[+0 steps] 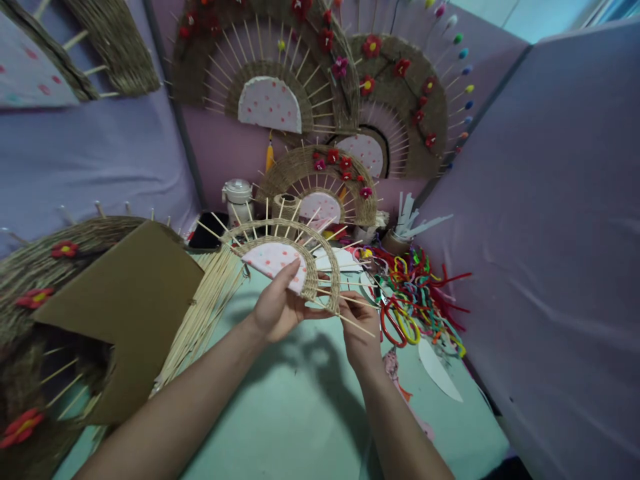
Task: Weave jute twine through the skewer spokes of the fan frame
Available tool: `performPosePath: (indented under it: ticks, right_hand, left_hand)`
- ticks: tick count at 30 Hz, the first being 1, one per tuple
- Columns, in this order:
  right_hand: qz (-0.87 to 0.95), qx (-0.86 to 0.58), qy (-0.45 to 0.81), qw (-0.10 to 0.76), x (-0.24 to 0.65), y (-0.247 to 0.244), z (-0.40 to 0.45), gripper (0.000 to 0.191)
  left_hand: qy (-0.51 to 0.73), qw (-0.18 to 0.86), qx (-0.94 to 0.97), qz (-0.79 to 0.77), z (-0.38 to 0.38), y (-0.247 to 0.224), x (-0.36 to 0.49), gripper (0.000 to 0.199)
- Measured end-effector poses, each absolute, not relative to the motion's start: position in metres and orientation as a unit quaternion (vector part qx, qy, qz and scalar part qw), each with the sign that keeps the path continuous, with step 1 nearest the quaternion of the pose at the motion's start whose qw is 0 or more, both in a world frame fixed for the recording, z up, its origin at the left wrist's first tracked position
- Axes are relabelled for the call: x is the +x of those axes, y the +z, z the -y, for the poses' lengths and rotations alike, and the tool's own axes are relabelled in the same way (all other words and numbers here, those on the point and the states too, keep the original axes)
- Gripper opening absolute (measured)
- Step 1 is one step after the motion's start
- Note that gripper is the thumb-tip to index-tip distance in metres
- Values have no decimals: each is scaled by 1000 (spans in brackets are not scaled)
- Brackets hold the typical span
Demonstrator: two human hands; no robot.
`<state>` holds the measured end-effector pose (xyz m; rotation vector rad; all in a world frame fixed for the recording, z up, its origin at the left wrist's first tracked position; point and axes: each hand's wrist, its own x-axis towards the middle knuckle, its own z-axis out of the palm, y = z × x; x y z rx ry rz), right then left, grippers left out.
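A half-round woven fan (273, 258) is held up above the table, with thin sticks radiating from its spotted white centre and twine woven across them in two bands. My left hand (281, 301) grips its lower middle, thumb on the spotted cloth and fingers behind. At the fan's right end, my right hand (359, 325) has its fingers closed near the outer twine band and the lowest sticks. Whether those fingers pinch the twine or a stick is hard to make out.
Scissors (393, 321) lie right of my right hand beside tangled coloured pipe cleaners (425, 293). A brown cardboard piece (125, 300) and a bundle of thin sticks (210, 287) are on the left. Finished fans (320, 160), a lidded jar (239, 199) and a twine spool (287, 205) stand behind.
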<state>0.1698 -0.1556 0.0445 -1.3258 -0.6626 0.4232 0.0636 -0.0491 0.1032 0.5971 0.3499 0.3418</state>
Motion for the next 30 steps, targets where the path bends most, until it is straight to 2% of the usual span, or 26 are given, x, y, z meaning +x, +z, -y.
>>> performPosePath:
  ticks: [14, 21, 30]
  right_hand:
    - [330, -618, 165, 695, 174, 45, 161, 15]
    - [437, -685, -38, 582, 196, 61, 182, 11]
    - [518, -649, -198, 520, 204, 76, 197, 6]
  left_hand:
    - [143, 951, 258, -97, 48, 101, 60, 33]
    - [100, 945, 296, -93, 29, 105, 52, 39]
    - [86, 931, 338, -110, 25, 107, 49, 39]
